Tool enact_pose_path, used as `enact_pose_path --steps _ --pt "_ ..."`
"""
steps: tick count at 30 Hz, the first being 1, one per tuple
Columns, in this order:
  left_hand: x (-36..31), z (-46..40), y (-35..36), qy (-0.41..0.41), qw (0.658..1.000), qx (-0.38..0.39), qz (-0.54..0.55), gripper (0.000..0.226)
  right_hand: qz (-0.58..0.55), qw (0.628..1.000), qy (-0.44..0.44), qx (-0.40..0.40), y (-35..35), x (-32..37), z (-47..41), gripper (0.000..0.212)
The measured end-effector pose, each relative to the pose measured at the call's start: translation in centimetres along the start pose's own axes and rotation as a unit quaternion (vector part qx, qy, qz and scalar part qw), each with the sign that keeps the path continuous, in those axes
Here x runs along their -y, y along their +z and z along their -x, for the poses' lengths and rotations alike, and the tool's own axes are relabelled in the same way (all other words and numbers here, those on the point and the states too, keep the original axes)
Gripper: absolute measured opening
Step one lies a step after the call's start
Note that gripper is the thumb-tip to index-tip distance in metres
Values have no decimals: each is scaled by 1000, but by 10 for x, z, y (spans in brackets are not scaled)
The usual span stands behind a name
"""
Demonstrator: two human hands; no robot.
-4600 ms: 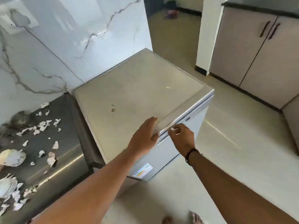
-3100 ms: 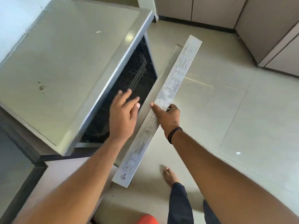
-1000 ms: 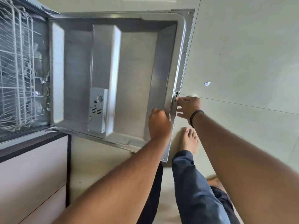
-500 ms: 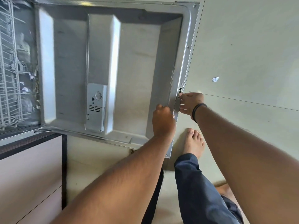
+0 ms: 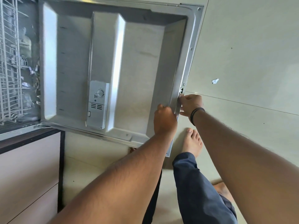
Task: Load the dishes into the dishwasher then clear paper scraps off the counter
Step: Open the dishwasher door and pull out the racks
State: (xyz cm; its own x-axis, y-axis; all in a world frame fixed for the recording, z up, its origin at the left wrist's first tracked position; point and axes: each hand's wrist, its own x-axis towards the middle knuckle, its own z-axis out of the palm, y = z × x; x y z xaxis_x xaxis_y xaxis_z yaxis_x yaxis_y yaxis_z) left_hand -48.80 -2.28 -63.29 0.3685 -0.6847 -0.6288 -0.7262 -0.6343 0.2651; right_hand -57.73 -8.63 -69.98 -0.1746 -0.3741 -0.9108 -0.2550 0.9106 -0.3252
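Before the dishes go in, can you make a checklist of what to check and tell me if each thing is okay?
1. Dishwasher door folded down: ok.
2. Left hand and right hand free for dishes: not ok, both grip the door's edge.
3. Rack pulled out: not ok, it sits inside.
4. Rack has room: cannot tell, mostly out of frame.
5. Floor free of scraps: not ok, paper scrap lies there.
6. Bare foot away from door: not ok, beside its corner.

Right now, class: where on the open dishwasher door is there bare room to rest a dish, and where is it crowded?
The dishwasher door has bare panel between the detergent dispenser and its latch edge. That edge is crowded: the left hand and right hand grip it. The wire rack fills the tub.
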Motion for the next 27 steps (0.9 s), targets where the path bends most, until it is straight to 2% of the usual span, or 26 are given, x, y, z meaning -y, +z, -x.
enact_pose_path --steps 3,6,9,12,14,16,19,23,25,27 --pt "-4 6 -6 -23 998 36 54 22 21 999 -32 -12 -5 7 21 30" --pt "-15 26 -32 -9 991 41 124 24 19 998 -56 11 -13 23 55 23" --pt "-23 49 -69 15 984 20 179 37 30 996 -77 30 -17 41 94 21" --pt "-21 71 -119 44 978 -23 202 29 61 991 -108 59 -9 75 149 20" --pt "-10 80 -156 12 973 -53 222 26 97 982 -145 78 7 102 191 20" --pt "4 82 -199 -15 965 -100 244 24 144 966 -194 96 34 132 234 23" --pt "29 76 -257 -22 946 -160 280 5 213 932 -260 133 84 168 290 25" --pt "94 59 -317 -84 921 -197 326 19 288 883 -315 196 156 204 341 41" --pt "135 43 -339 -84 930 -212 287 28 310 856 -352 215 194 219 354 51" --pt "174 32 -366 -88 939 -234 235 28 359 815 -402 213 235 232 361 61"
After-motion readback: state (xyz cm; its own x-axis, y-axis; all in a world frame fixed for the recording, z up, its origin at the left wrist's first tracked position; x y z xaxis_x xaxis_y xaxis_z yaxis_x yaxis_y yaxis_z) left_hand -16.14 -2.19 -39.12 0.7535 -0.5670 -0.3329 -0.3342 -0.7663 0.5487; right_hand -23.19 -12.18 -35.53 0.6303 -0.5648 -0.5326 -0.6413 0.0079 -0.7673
